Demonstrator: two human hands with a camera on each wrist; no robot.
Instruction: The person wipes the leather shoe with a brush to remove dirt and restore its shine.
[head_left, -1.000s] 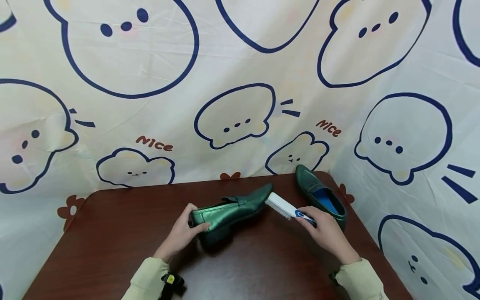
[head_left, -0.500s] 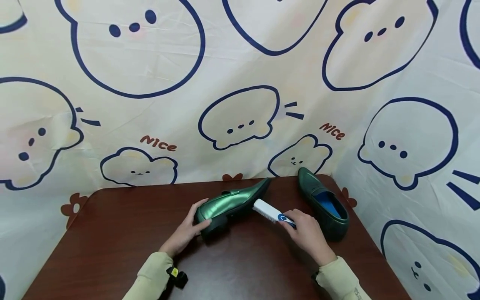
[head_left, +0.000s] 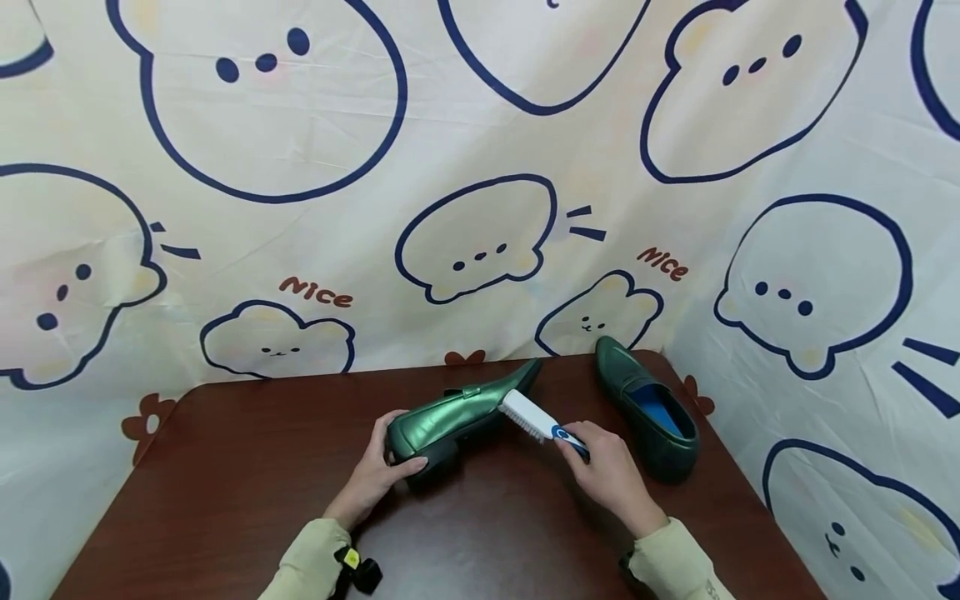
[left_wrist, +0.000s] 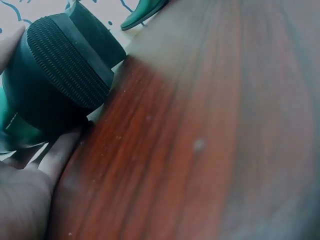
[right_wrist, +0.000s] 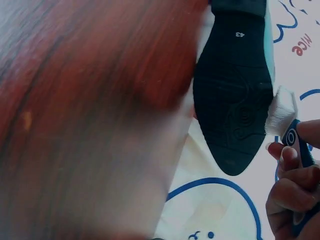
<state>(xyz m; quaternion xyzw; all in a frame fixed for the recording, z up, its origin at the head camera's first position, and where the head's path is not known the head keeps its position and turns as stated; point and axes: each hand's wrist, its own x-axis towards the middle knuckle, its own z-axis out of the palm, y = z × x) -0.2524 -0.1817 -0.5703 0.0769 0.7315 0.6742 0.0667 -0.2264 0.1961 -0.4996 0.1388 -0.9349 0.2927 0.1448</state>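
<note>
A shiny green loafer (head_left: 450,418) is tipped on its side over the table, toe pointing to the back right. My left hand (head_left: 372,471) grips it by the heel, thumb near the heel block. The left wrist view shows the ridged black heel (left_wrist: 65,60) up close. In my right hand (head_left: 603,467) is a white-and-blue brush (head_left: 531,414), pinched by its handle. Its bristles lie against the side of the shoe near the toe. From the right wrist view, the dark sole (right_wrist: 235,95) faces the camera, with the brush head (right_wrist: 281,112) at its edge.
A second green loafer (head_left: 645,408) with a blue insole stands at the table's back right corner. Behind the brown table (head_left: 225,483) and to its right hangs a white cloth (head_left: 480,100) printed with cartoon outlines.
The brush has moved left from beyond the toe onto the shoe's side. My left hand has tilted the shoe, and its heel has shifted slightly right.
</note>
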